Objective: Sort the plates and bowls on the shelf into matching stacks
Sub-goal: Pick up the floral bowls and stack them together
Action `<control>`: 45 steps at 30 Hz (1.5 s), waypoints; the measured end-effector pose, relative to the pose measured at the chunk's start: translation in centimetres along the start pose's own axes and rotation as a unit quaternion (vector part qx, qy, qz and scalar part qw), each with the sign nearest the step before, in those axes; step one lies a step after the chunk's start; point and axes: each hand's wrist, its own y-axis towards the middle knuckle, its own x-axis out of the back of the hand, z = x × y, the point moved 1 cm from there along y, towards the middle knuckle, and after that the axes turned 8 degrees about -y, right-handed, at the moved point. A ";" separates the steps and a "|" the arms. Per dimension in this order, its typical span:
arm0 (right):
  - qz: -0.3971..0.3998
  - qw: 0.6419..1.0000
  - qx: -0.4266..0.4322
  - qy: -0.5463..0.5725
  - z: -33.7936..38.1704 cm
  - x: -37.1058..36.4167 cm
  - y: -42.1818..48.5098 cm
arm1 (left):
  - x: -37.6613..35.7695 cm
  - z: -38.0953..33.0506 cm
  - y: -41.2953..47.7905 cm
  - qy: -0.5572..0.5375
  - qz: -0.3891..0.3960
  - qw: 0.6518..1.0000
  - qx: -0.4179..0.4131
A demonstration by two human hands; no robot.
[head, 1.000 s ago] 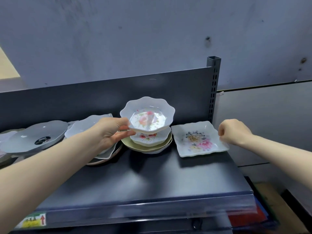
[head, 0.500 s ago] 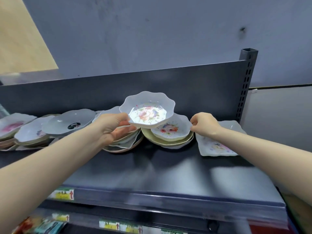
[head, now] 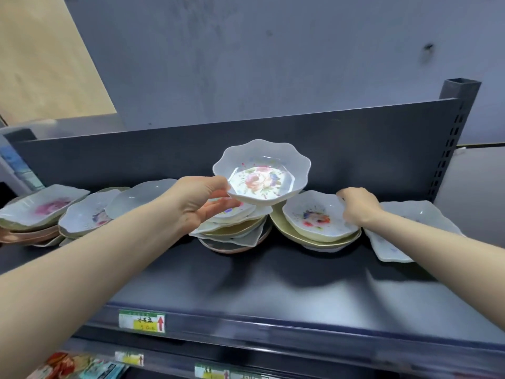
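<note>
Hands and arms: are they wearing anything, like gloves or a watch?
No. The left hand and the right hand are bare, with no gloves and no rings on the fingers that show. The left forearm and the right forearm are bare too. No sleeve, watch or bracelet shows up to the picture's edge.

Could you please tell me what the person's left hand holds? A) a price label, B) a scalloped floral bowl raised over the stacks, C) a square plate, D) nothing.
B: the left hand grips the scalloped floral bowl by its rim, over the mixed stack; the right hand grips the smaller floral bowl at its rim.
</note>
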 end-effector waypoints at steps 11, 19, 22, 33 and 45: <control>-0.001 0.998 0.048 -0.042 -0.4 0.3 -6.2 | -1.6 0.4 2.4 -0.007 0.075 0.997 0.019; 0.020 0.998 0.032 0.045 -0.2 0.5 -10.6 | -5.1 2.4 2.9 -0.008 0.130 0.990 0.060; -0.050 0.991 -0.012 0.120 -0.9 2.3 -10.1 | -6.3 3.3 2.7 0.001 0.145 0.987 0.072; -0.009 0.861 -0.182 0.475 -2.8 7.3 -9.0 | -8.7 5.5 1.6 0.097 0.196 0.975 0.040; -0.050 0.850 -0.247 0.463 -7.4 6.8 -8.0 | -8.0 8.2 0.3 0.707 0.164 0.665 -0.179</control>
